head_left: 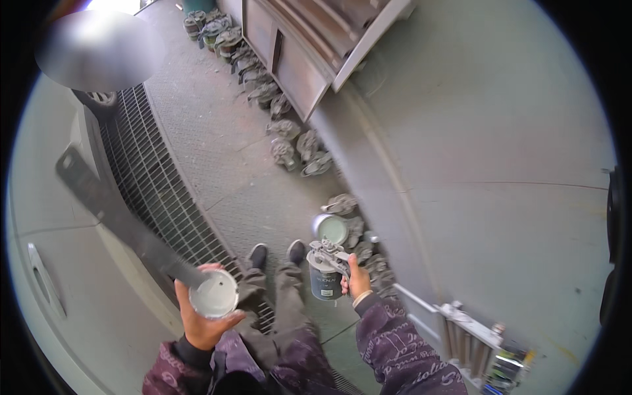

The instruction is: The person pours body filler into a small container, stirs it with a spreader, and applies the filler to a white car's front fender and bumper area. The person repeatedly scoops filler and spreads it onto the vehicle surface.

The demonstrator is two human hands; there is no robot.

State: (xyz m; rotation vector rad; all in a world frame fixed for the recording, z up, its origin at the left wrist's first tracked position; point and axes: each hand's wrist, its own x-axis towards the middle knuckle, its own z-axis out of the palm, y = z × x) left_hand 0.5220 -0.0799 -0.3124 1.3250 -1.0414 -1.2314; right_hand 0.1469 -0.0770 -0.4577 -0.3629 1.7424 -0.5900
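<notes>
My left hand (199, 328) is wrapped round a small white cup (216, 295) with pale grey-white liquid in it. A long, flat grey stirring stick (122, 214) slants up and left from the cup's rim; whether its lower end dips into the liquid I cannot tell. In my right hand (357, 280) is a dark paint can (326, 282), gripped by the handle of its grey mixing lid (324, 249). The can hangs nearly upright, to the right of my legs. Just beyond it on the floor stands an open container (331, 228) of pale green paint.
Several paint-crusted cans with lids (283, 153) line the floor along the right wall (487, 164). A pale car (62, 217) stands on the left, beside a metal floor grate (161, 178). A cabinet (289, 49) is ahead; a white rack (471, 336) is at lower right.
</notes>
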